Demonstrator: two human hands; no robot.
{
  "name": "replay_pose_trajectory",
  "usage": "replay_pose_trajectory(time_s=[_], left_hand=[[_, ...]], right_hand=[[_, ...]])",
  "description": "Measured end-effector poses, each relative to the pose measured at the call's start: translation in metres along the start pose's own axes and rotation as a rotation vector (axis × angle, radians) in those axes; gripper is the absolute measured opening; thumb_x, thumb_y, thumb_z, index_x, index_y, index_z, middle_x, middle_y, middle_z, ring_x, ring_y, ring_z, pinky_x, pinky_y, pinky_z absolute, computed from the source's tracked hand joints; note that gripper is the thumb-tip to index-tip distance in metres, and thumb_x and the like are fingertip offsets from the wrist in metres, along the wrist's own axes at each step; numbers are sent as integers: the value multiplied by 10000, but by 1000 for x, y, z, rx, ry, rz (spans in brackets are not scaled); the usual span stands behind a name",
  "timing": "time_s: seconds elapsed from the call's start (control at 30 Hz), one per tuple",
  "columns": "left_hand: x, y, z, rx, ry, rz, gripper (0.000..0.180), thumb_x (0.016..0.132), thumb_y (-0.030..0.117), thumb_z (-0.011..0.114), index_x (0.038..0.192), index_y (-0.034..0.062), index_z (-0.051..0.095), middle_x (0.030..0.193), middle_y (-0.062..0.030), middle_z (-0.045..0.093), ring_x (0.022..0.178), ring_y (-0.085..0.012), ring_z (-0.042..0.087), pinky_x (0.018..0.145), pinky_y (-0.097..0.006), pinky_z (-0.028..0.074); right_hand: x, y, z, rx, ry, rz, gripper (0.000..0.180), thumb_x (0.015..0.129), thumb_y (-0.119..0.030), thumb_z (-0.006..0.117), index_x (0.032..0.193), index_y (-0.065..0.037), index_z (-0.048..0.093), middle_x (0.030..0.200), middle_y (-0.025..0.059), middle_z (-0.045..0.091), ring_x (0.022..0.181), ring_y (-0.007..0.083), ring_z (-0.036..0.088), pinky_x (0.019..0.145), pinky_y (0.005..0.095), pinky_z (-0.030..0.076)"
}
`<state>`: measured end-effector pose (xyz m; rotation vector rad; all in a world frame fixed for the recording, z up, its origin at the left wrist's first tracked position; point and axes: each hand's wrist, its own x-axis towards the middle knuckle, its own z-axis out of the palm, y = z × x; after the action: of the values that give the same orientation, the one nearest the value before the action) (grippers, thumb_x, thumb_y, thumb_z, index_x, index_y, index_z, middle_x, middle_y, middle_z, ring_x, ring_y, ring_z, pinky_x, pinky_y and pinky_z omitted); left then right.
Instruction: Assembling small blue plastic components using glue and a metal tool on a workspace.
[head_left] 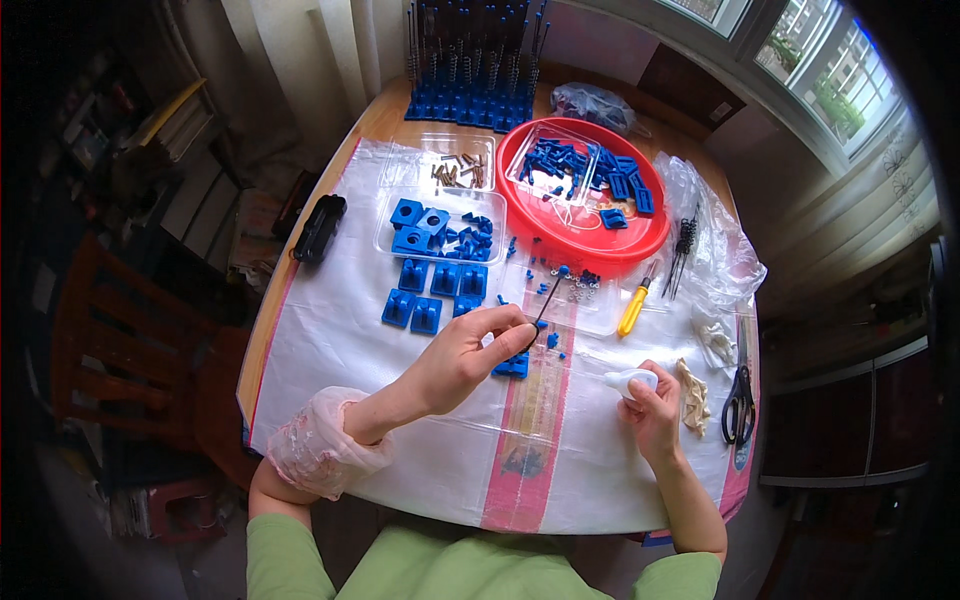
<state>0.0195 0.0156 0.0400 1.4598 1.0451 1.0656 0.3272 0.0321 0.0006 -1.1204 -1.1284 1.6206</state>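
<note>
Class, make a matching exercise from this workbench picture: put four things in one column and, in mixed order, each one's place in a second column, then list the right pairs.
Things:
1. Round red plastic tray
2. Black-handled scissors
3. Yellow-handled screwdriver
4. Small white squeeze bottle

Places:
A. In the right hand
B. At the table's right edge
C. At the table's far side, holding blue parts
D. Just in front of the tray

Pairs: 1-C, 2-B, 3-D, 4-A
</note>
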Motion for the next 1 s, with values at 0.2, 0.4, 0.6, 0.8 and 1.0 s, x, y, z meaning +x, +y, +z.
replay_pose_trajectory(time_s=[0.2,0.4,0.6,0.8,1.0], left_hand=[[0,0,1,4,10,5,378,1020,330,548,1041,-26,675,882,-88,620,808,-163,533,753,-305,436],[0,0,0,3,0,5,377,1017,331,552,1042,-26,672,880,-89,617,809,-161,532,752,-305,435],[-1,3,-2,17,-39,-35,365,1052,325,502,1020,-7,650,923,-54,597,893,-136,534,835,-280,418],[-1,0,-1,10,-21,-20,378,1037,342,525,1024,-11,662,903,-69,613,848,-147,534,793,-292,427],[-1,2,-3,21,-42,-38,370,1054,329,502,1025,-7,654,928,-55,606,894,-138,540,838,-278,422]], right_hand=[[-1,-3,3,7,5,-1,188,881,-209,691,883,-71,563,692,-39,513,528,20,360,479,206,329],[-1,-2,1,-4,5,-7,190,887,-211,689,877,-72,560,689,-41,503,525,20,358,476,205,329],[-1,-1,-3,7,2,-5,190,879,-205,692,857,-81,551,688,-42,497,533,19,363,480,205,329],[-2,-1,-5,-1,-1,-6,198,866,-204,703,840,-92,542,682,-44,489,539,20,366,484,202,322],[-4,-3,-3,21,15,1,166,850,-187,699,818,-90,569,674,-55,506,552,10,415,501,186,348]])
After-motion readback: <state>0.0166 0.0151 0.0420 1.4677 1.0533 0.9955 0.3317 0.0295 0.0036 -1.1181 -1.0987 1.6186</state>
